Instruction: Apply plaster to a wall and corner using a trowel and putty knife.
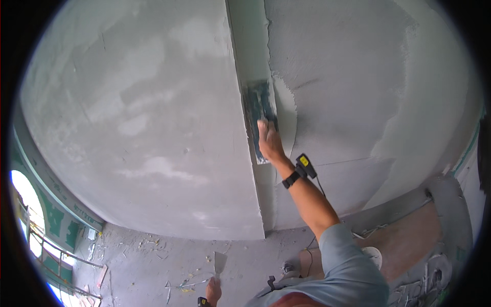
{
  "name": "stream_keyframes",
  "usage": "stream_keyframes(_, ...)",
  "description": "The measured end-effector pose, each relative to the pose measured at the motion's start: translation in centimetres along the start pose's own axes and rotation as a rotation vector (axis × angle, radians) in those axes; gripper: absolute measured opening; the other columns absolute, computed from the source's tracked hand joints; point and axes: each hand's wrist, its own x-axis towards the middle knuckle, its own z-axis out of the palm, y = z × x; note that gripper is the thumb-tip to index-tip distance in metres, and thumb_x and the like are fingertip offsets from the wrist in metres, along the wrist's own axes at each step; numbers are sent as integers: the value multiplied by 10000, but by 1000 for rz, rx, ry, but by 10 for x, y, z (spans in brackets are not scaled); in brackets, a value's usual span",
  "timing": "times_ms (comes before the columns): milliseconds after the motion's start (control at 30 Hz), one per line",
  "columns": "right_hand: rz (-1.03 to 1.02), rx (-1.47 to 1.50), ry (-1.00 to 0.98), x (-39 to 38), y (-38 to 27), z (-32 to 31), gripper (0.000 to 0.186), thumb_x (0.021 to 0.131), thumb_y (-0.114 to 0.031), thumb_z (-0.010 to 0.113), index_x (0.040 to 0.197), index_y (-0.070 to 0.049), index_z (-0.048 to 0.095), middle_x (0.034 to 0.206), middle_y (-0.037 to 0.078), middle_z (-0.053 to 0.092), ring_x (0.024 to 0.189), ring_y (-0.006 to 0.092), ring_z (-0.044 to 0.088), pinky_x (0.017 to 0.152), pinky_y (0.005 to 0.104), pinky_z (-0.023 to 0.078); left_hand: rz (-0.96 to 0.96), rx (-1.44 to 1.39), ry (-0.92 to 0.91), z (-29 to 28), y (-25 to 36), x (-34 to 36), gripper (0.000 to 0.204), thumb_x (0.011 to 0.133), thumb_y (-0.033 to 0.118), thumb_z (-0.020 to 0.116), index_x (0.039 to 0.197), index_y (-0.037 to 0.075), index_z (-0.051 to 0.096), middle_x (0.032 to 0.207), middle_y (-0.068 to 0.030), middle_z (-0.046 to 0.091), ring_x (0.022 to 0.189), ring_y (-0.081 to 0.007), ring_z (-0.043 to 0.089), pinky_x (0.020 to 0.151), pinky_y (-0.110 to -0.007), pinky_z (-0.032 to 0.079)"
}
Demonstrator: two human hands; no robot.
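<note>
My right hand (271, 142) is closed around the handle of a plastering trowel (257, 102). The trowel's long dark blade lies against a narrow strip of wall (249, 36), along the vertical edge of the grey wall face (153, 112). Just right of the blade, a patch of pale, damp-looking plaster (287, 110) with a ragged rim covers part of the wall. Low down, my left hand (213, 291) grips a putty knife (220, 262), its wide blade pointing up and away from the wall. The handle is mostly hidden by the fingers.
Scraps and crumbs of debris (158, 250) are scattered over the concrete floor (133, 276). A brown board (409, 240) lies at the lower right, near a white round container (373, 256) partly behind my sleeve. Metal railing (64, 251) stands by an arched opening at the left.
</note>
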Motion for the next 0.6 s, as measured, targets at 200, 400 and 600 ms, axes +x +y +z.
stream_keyframes(200,-35,-73,-7,-124,128,8,329,914,-325,377,998,-23,477,923,211,555,886,411,520,730,422,431,-110,-32,-39,8,-1,-21,224,849,224,401,788,25,484,649,-174,543,610,-349,540,525,-419,401)
stream_keyframes(400,234,-139,-97,-234,149,-12,295,861,-306,513,943,-23,525,860,175,567,802,331,566,721,370,448,258,246,31,-1,3,-30,208,832,172,436,739,-7,484,649,-147,537,584,-306,532,519,-403,420)
stream_keyframes(600,108,126,10,-161,66,-100,245,796,-209,636,865,3,534,728,62,564,638,160,557,585,276,461,-144,-496,-58,-41,159,19,362,898,337,398,697,43,464,530,-11,426,461,-87,411,410,-253,320)
